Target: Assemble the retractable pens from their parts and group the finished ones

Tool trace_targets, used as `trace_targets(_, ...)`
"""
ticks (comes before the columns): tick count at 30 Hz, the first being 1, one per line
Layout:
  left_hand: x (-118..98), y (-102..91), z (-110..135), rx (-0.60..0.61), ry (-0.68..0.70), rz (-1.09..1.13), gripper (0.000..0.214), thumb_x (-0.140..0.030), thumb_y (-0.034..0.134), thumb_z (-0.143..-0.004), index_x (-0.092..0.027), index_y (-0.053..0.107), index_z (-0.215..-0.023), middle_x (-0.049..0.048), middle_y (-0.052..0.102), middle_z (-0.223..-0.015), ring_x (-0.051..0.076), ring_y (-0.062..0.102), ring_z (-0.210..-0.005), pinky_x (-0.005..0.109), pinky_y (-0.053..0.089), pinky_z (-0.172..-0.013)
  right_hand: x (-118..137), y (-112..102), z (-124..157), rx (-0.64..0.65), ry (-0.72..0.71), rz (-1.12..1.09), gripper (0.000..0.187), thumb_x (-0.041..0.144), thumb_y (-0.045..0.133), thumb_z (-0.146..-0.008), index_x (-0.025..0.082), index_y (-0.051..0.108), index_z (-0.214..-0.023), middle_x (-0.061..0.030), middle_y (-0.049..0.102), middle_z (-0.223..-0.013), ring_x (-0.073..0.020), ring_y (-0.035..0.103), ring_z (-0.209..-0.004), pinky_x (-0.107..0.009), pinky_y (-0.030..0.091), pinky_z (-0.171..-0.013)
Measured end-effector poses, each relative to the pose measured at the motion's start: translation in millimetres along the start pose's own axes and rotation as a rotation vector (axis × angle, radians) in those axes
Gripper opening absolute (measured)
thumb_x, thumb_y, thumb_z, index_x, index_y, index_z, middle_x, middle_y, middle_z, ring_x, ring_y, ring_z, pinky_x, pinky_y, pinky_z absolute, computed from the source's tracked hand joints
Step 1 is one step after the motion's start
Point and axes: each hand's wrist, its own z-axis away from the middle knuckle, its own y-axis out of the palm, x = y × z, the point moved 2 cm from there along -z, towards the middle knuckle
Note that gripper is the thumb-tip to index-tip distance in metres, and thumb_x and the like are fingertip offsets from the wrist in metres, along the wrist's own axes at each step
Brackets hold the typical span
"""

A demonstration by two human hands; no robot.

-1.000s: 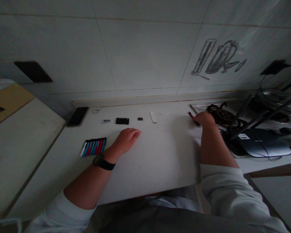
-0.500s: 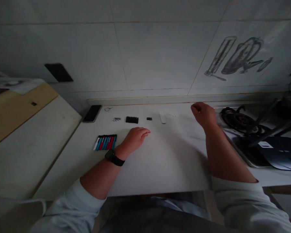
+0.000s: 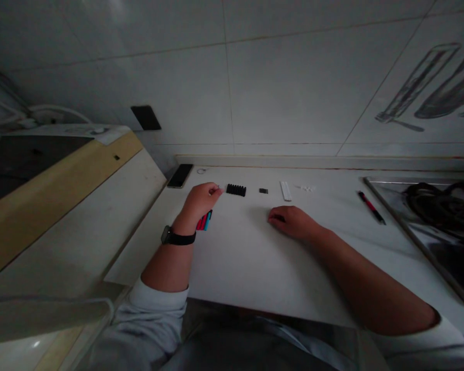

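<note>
Tightly pinched left hand [image 3: 199, 198] on spring [image 3: 217, 187]

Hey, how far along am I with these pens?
One red pen lies assembled-looking on the right. The left hand pinches a small part in its fingers; the right hand rests empty. The coloured barrels and black parts wait in rows.

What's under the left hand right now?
Red and blue ends of the coloured sticks show beside the left hand, on the table; the hand covers the rest of that row.
</note>
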Motion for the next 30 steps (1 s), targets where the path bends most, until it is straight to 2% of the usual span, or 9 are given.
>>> trace_targets(4,45.1,-10.6,-8.6,0.109,-0.17,-0.159,0.015,-0.032,0.07,-0.087,-0.018,0.075,-0.083,0.0064,0.077,-0.088,0.019,0.066,-0.08,0.028,0.043,-0.068,0.3,-0.1,-0.5,0.003,0.026,-0.017,0.021,0.031,0.055,-0.094,0.023,0.073,-0.099,-0.0062,0.074,-0.093,-0.0187,0.064,-0.078,-0.029,0.044,-0.073)
trace_targets(7,58.8,-9.9,-7.4,0.271,-0.21,-0.195,0.009,-0.027,0.075,-0.079,-0.018,0.076,-0.081,0.0057,0.077,-0.084,0.019,0.066,-0.076,0.027,0.044,-0.066,1.9,-0.3,-0.2,0.0,0.028,-0.023,0.019,0.031,0.056,-0.094,0.023,0.073,-0.099,-0.006,0.074,-0.092,-0.0184,0.064,-0.077,-0.028,0.044,-0.072)
trace_targets(10,59.4,-7.4,-4.3,0.352,-0.204,-0.158,0.013,-0.028,0.078,-0.077,-0.018,0.077,-0.086,0.0052,0.077,-0.084,0.018,0.067,-0.073,0.026,0.045,-0.063,1.6,0.0,0.1,-0.007,0.031,-0.027,0.019,0.031,0.056,-0.094,0.023,0.072,-0.099,-0.0055,0.073,-0.09,-0.0182,0.064,-0.076,-0.028,0.044,-0.071)
trace_targets(15,56.0,1.4,-2.6,0.403,-0.186,-0.127,0.022,-0.026,0.081,-0.073,-0.019,0.077,-0.093,0.0038,0.076,-0.082,0.019,0.068,-0.071,0.026,0.046,-0.062,-0.5,1.0,-0.2,-0.004,0.041,-0.036,0.018,0.029,0.056,-0.093,0.022,0.072,-0.099,-0.0051,0.073,-0.089,-0.0179,0.064,-0.077,-0.028,0.043,-0.072)
trace_targets(21,49.3,11.8,-2.7,0.391,-0.126,-0.177,0.015,-0.026,0.084,-0.07,-0.02,0.075,-0.08,0.0014,0.073,-0.071,0.017,0.065,-0.065,0.026,0.044,-0.061,-5.6,4.8,-1.6,-0.005,0.043,-0.043,0.018,0.03,0.056,-0.094,0.022,0.071,-0.1,-0.0044,0.072,-0.085,-0.0174,0.062,-0.074,-0.027,0.042,-0.069)
trace_targets(26,47.9,7.4,-2.6,0.388,-0.134,-0.196,0.013,-0.032,0.081,-0.074,-0.02,0.076,-0.079,0.0029,0.074,-0.073,0.017,0.065,-0.065,0.026,0.043,-0.06,-3.2,2.9,-1.0,-0.006,0.052,-0.041,0.018,0.03,0.057,-0.094,0.023,0.072,-0.1,-0.0043,0.073,-0.086,-0.0171,0.062,-0.074,-0.027,0.042,-0.069)
trace_targets(30,48.8,2.6,-1.5,0.427,-0.16,-0.199,0.01,-0.027,0.079,-0.075,-0.019,0.078,-0.082,0.0034,0.075,-0.074,0.018,0.066,-0.066,0.027,0.042,-0.06,1.1,-0.2,-0.1,-0.006,0.061,-0.036,0.018,0.031,0.057,-0.094,0.022,0.072,-0.099,-0.0049,0.073,-0.087,-0.0176,0.063,-0.075,-0.027,0.041,-0.07)
